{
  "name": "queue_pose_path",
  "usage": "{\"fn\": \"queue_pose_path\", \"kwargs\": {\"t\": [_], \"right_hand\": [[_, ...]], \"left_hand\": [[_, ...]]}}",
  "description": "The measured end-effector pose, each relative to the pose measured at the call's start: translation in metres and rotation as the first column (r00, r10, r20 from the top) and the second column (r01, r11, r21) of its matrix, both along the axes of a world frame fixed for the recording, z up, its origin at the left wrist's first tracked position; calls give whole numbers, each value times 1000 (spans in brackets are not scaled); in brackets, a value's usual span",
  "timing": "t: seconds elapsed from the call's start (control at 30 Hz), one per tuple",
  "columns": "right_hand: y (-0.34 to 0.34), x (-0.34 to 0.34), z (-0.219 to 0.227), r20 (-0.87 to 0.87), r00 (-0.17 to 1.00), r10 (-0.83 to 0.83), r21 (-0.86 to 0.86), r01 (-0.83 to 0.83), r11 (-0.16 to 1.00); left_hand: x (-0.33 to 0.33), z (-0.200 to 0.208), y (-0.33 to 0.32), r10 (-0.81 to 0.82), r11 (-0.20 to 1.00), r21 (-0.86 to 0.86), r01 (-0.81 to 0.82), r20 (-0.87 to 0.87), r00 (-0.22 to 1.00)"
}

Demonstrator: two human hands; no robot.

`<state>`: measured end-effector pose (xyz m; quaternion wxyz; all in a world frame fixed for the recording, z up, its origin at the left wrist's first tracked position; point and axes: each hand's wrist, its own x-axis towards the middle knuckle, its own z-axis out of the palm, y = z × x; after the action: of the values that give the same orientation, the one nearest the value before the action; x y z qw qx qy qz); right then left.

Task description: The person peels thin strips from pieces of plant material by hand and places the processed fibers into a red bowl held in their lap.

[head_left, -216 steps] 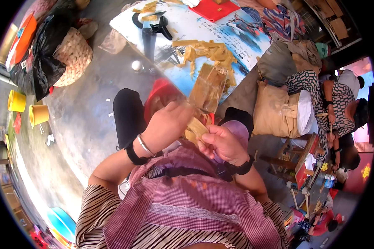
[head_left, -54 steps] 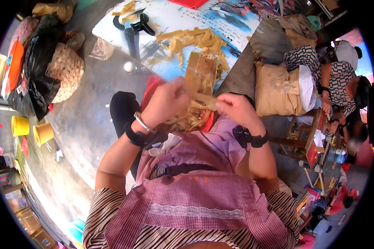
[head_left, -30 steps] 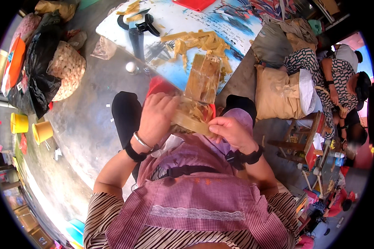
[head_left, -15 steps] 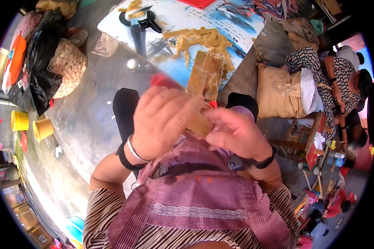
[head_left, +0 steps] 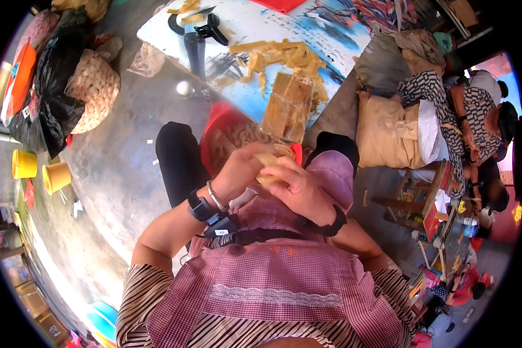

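Observation:
My left hand (head_left: 238,173) and my right hand (head_left: 298,188) come together above my lap, both closed on a tan, flat strip (head_left: 268,159) that bends between the fingers. Whether the strip goes around something inside is hidden by my fingers. Just beyond the hands, between my knees, a red basin (head_left: 213,127) holds many small tan pieces (head_left: 246,136). Past it, on the table corner, lies a block of brown strips in clear plastic (head_left: 288,107). A heap of loose tan strips (head_left: 278,55) spreads behind that block.
The low table (head_left: 238,98) has a painted top with a black-handled tool (head_left: 206,35) on it. Filled sacks (head_left: 388,130) and a wooden stool (head_left: 417,197) stand at right, near a seated person (head_left: 481,110). Yellow buckets (head_left: 55,177) and a black bag (head_left: 55,87) are at left.
Both hands have drawn lower and closer together, and the strip between them is now bent rather than flat. The red basin, mostly covered before, has come into sight.

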<state>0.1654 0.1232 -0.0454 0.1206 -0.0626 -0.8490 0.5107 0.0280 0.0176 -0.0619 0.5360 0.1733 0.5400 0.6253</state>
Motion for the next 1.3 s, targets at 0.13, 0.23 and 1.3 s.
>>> {"fn": "queue_pose_path", "kwargs": {"t": [0.13, 0.23, 1.3], "right_hand": [[1, 6, -11, 105, 987, -123, -627, 162, 762], [10, 6, -12, 172, 983, -56, -876, 179, 447], [28, 24, -24, 377, 916, 134, -773, 231, 591]], "left_hand": [[-6, 4, -5, -33, 999, 50, 10, 468, 883], [-3, 2, -5, 27, 999, -24, -23, 140, 990], [-4, -11, -12, -135, 979, 100, 178, -337, 932]]}}
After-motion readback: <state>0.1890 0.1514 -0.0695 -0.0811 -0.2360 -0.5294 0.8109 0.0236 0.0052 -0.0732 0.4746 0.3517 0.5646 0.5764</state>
